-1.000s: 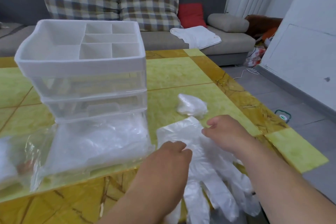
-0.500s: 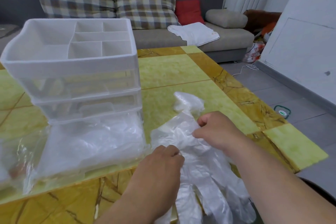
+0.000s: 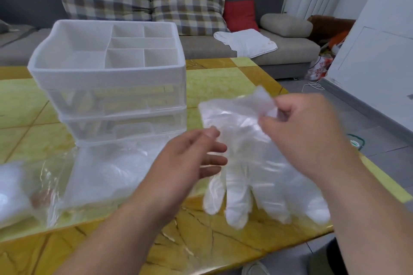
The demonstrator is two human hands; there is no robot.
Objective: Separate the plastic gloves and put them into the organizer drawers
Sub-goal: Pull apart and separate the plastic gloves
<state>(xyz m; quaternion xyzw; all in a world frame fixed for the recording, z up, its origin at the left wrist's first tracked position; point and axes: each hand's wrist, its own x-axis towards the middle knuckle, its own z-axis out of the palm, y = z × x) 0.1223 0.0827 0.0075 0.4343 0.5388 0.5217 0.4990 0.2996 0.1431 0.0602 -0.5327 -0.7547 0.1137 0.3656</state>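
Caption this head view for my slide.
Right hand pinches a plastic glove by its cuff, left hand open, drawer organizer behind.

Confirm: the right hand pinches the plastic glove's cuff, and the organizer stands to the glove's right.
Wrong side: the head view shows the organizer standing to the left of the plastic glove. The right hand does pinch its cuff.

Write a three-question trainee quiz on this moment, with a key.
1. True or false: the right hand pinches the glove at its cuff.
2. The left hand is: A) a fist on the table; B) open, at the glove's edge; C) out of view.
3. Short answer: do the glove's fingers point toward the wearer or away?
Key: 1 true; 2 B; 3 toward.
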